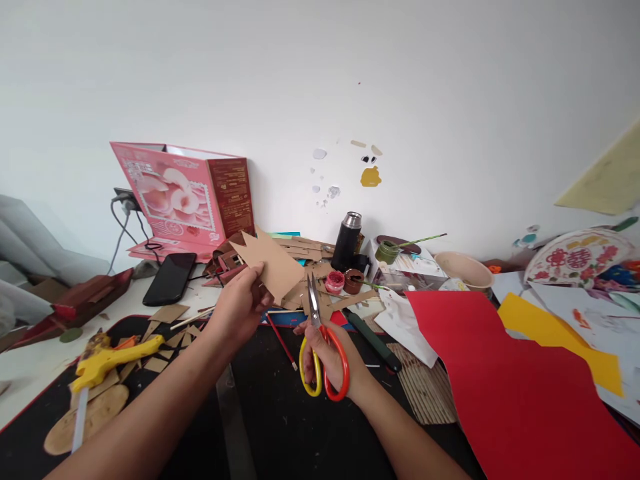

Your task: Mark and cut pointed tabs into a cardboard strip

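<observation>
My left hand (241, 299) pinches a piece of brown cardboard (274, 261) by its left edge, holding it up above the desk. Pointed, zigzag tips run along the cardboard's upper left side. Around the handles of a pair of scissors (325, 353), one loop yellow and one orange-red, my right hand (327, 350) is closed. The scissor blades point up and away, nearly together, just right of the cardboard and apart from it. Below the hands lies a black mat (280, 413), with a red pencil (283, 341) between them.
A yellow glue gun (115, 360) and cardboard scraps lie at left, near a black phone (170, 279). Behind stand a pink box (175, 197), a black thermos (347, 241) and open paint jars (335, 282). A dark green cutter (373, 339) and red paper (510, 373) lie at right.
</observation>
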Tool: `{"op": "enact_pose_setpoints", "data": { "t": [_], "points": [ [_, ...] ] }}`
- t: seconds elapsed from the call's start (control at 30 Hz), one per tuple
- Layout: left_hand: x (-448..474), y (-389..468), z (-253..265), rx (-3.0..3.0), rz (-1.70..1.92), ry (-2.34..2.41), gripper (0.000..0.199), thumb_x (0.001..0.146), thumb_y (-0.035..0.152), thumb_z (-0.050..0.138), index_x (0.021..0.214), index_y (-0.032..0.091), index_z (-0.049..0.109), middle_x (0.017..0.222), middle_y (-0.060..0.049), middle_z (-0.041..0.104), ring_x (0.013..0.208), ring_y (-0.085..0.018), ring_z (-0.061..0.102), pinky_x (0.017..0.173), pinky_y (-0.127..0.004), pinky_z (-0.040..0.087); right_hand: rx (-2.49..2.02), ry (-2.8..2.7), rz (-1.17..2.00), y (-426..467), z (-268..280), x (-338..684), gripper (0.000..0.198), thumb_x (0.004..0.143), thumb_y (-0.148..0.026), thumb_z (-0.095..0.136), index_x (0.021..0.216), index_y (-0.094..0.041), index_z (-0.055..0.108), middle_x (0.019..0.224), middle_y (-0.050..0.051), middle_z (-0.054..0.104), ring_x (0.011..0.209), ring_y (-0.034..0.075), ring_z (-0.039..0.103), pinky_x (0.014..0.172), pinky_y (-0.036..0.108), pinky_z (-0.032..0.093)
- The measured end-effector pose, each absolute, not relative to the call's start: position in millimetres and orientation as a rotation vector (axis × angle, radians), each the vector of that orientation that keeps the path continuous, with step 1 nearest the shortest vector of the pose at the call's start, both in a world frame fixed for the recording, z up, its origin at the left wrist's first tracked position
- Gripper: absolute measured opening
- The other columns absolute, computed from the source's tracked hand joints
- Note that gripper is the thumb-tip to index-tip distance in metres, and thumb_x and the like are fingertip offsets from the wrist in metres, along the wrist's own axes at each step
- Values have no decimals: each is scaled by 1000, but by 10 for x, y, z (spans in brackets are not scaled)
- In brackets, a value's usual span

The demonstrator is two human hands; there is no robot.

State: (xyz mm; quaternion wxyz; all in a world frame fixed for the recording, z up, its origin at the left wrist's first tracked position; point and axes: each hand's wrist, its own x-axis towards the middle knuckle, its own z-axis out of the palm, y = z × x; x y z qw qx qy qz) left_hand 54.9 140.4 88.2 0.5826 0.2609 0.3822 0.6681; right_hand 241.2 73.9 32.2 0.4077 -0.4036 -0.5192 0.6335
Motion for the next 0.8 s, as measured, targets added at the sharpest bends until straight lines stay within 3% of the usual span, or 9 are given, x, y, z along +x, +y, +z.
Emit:
{"op": "enact_pose_setpoints", "data": {
  "t": [0.1, 0.3, 0.4, 0.57, 0.8],
  "points": [
    [643, 1470, 925, 534, 1560, 860, 36, 71, 25, 86, 87, 21, 55, 71, 7, 61, 44, -6, 46, 40, -18, 33, -1022, -1329, 1632, 715, 303, 2401, 92, 78, -101, 68, 114, -16, 67, 58, -4, 63, 45, 16, 62, 44, 23, 45],
    [745, 1551, 740, 618, 1642, 853, 41, 65, 32, 92, 85, 20, 59, 71, 3, 68, 52, -11, 62, 48, -22, 46, -996, -1366, 1670, 705, 219, 2412, 96, 76, -99, 73, 122, -15, 69, 65, 0, 69, 54, 18, 68, 56, 27, 56],
    [663, 1567, 638, 691, 1696, 876, 42, 65, 35, 94, 84, 21, 59, 66, 5, 65, 51, -12, 62, 48, -22, 45, -985, -1390, 1674, 707, 175, 2430, 97, 76, -97, 75, 126, -14, 70, 66, 2, 71, 55, 20, 70, 59, 29, 56],
    [568, 1546, 596, 860, 1792, 887, 40, 76, 41, 89, 75, 24, 53, 52, 11, 47, 43, -10, 53, 44, -22, 40, -971, -1509, 1730, 687, 161, 2468, 95, 83, -93, 75, 137, -15, 68, 80, 6, 78, 62, 19, 73, 63, 29, 56],
    [579, 1523, 645, 890, 1796, 875, 43, 76, 44, 89, 73, 24, 51, 53, 11, 45, 40, -9, 49, 41, -22, 35, -979, -1523, 1849, 642, 297, 2485, 118, 63, -95, 86, 149, -16, 64, 87, 9, 82, 68, 22, 75, 72, 33, 59]
  ]
}}
